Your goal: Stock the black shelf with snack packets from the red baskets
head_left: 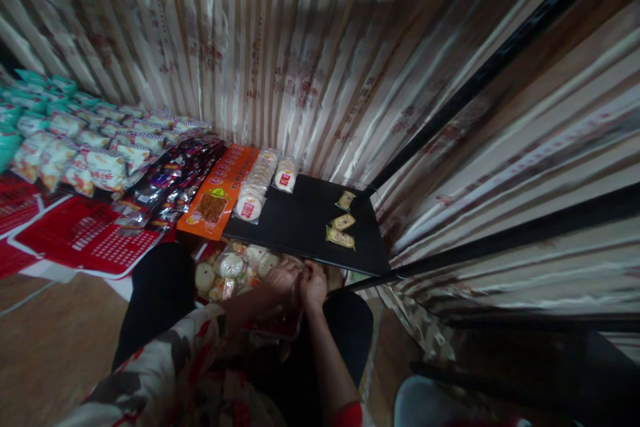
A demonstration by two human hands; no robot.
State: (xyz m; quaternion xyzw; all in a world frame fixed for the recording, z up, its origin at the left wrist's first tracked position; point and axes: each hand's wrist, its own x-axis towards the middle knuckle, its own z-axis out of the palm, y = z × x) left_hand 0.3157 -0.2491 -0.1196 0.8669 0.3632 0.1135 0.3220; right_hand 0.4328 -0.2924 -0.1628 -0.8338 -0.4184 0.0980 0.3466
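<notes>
My left hand (283, 278) and my right hand (313, 285) meet just below the front edge of a black shelf (305, 213). The fingers of both are curled in close together, and what lies between them is too dark and small to make out. Under my left hand is a red box of wrapped snacks, with round white rice crackers (231, 265) in clear film among them. On the shelf above lie several small yellow-wrapped snacks (341, 237) at the right. Packed round crackers (250, 203) with red labels stand in a row at its left.
Left of the crackers lie an orange snack packet (213, 203), dark shiny packets (165, 180), many white bags (103, 170) and teal bags (30, 97). A red printed sheet (95, 237) hangs in front. Black poles (450, 250) cross at right before a striped curtain (300, 47).
</notes>
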